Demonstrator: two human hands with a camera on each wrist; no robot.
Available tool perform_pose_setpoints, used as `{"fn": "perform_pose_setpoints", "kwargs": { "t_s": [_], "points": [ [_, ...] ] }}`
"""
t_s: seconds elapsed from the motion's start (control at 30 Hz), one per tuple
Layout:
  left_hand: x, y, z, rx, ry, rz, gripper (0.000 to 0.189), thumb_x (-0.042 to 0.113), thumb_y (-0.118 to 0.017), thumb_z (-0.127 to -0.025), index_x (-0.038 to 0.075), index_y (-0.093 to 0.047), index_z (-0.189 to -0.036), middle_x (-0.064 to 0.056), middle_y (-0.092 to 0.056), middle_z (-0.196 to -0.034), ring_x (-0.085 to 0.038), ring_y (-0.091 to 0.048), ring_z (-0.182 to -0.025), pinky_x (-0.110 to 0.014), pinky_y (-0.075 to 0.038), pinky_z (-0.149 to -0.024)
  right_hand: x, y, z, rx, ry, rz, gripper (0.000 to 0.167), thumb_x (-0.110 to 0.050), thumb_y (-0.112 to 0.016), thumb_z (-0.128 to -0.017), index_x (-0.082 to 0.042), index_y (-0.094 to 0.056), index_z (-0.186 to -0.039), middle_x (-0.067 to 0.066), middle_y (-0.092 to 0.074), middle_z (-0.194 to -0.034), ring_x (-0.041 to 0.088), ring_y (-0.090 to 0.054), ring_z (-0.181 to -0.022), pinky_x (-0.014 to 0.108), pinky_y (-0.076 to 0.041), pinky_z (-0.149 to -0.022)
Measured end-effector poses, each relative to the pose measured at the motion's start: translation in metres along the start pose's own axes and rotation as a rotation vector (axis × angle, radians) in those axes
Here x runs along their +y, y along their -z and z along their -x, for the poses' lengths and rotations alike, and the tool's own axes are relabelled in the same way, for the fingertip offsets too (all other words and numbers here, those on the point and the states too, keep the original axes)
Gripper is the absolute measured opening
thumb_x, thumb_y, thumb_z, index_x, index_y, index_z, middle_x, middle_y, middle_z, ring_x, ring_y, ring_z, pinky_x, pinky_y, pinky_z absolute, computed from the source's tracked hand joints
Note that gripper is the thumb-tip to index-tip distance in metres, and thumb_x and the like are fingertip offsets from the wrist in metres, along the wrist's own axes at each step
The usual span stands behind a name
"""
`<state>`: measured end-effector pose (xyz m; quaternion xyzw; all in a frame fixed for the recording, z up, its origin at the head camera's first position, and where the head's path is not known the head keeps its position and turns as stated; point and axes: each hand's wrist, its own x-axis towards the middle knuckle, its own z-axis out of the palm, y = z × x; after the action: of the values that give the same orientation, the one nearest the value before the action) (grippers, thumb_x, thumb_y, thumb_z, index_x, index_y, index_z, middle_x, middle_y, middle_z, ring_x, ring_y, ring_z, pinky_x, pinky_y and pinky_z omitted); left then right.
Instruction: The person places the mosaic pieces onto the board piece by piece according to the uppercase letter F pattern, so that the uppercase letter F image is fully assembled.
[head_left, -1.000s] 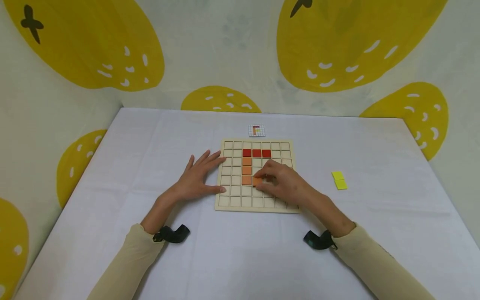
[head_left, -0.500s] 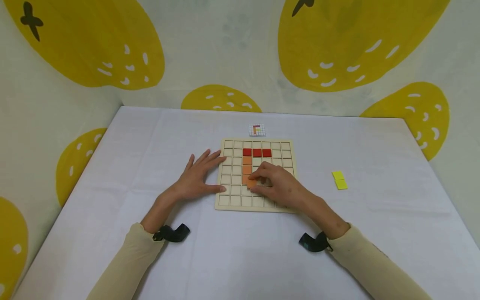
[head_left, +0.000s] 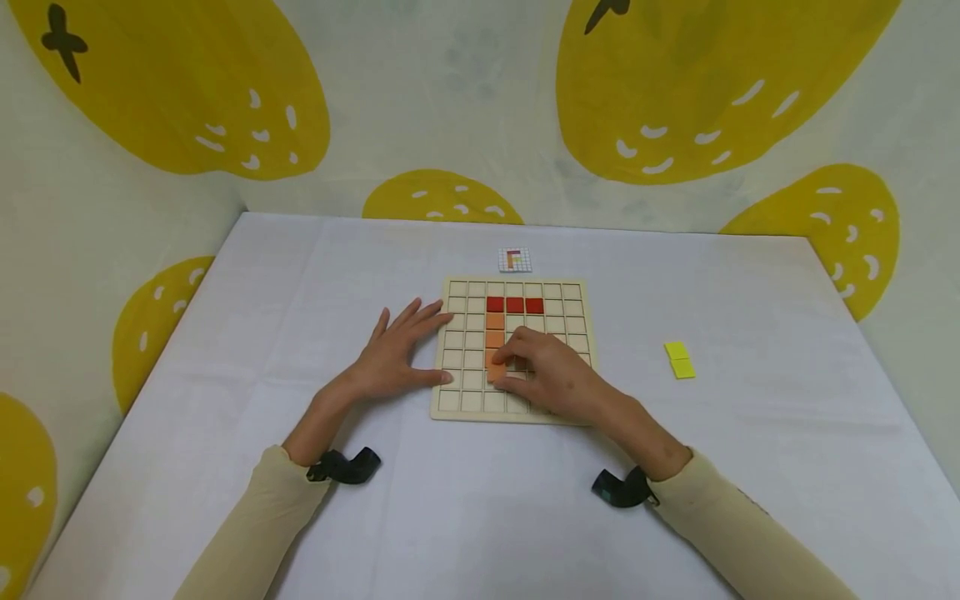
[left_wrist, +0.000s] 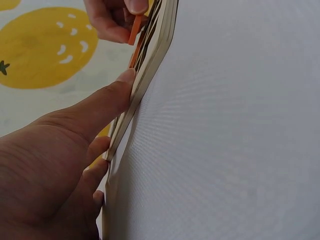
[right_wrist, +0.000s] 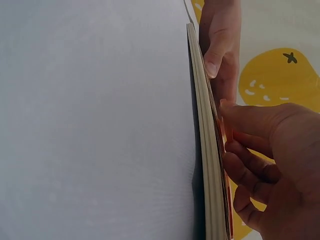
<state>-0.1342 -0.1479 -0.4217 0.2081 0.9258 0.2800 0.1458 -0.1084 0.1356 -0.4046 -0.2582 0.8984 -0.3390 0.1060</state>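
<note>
A wooden grid board [head_left: 472,402] lies on the white-covered table. Three red tiles [head_left: 514,306] form a row in it, and orange tiles [head_left: 495,338] run down from the leftmost red one. Between thumb and fingers my right hand [head_left: 555,375] pinches an orange tile [head_left: 496,372] at the lower end of that column; the wrist views show this tile [left_wrist: 135,31] tilted, standing a little off the board. My left hand [head_left: 393,354] lies spread at the board's left edge, thumb and fingertips touching the rim.
Two yellow tiles [head_left: 679,360] lie on the table to the right of the board. Behind the board sits a small pattern card [head_left: 514,260] with a coloured grid. A fabric wall with yellow fruit shapes [head_left: 442,196] rises behind the table.
My right hand has moved left and slightly toward me with the orange tile, from beside the orange column to its lower end. The left hand stays where it was.
</note>
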Motion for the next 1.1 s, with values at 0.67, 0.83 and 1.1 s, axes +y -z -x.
{"fn": "perform_pose_setpoints", "kwargs": {
  "t_s": [0.67,0.83,1.1],
  "points": [
    [-0.0018,-0.0005,-0.0004,0.001,-0.009,0.003,0.091,0.048,-0.081,-0.087,0.027,-0.036,-0.163,0.001,-0.022,-0.176,-0.028,-0.004,-0.166,-0.064,0.010,-0.130,-0.0007,-0.0026,0.0004,-0.016,0.034,0.062,0.024,-0.029,-0.085,-0.088,-0.020,-0.076,-0.109,-0.005,-0.065,-0.100,0.011,-0.060,-0.090,0.029,-0.054,-0.083],
    [-0.0018,-0.0008,-0.0004,-0.001,-0.008,0.003,0.091,0.049,-0.080,-0.087,0.027,-0.036,-0.163,0.002,-0.022,-0.176,-0.028,-0.005,-0.166,-0.063,0.010,-0.130,-0.0009,-0.0025,0.0007,-0.018,0.046,0.038,0.022,-0.028,-0.085,-0.088,-0.021,-0.077,-0.108,-0.007,-0.066,-0.100,0.011,-0.060,-0.091,0.030,-0.053,-0.084],
    [-0.0008,-0.0010,-0.0003,0.000,-0.009,0.003,0.091,0.048,-0.081,-0.087,0.026,-0.036,-0.163,0.001,-0.022,-0.176,-0.029,-0.005,-0.166,-0.064,0.010,-0.130,-0.0008,-0.0032,0.0016,-0.021,0.049,0.050,0.026,-0.027,-0.086,-0.087,-0.022,-0.078,-0.111,-0.009,-0.068,-0.101,0.010,-0.061,-0.094,0.031,-0.053,-0.087]
  ]
}}
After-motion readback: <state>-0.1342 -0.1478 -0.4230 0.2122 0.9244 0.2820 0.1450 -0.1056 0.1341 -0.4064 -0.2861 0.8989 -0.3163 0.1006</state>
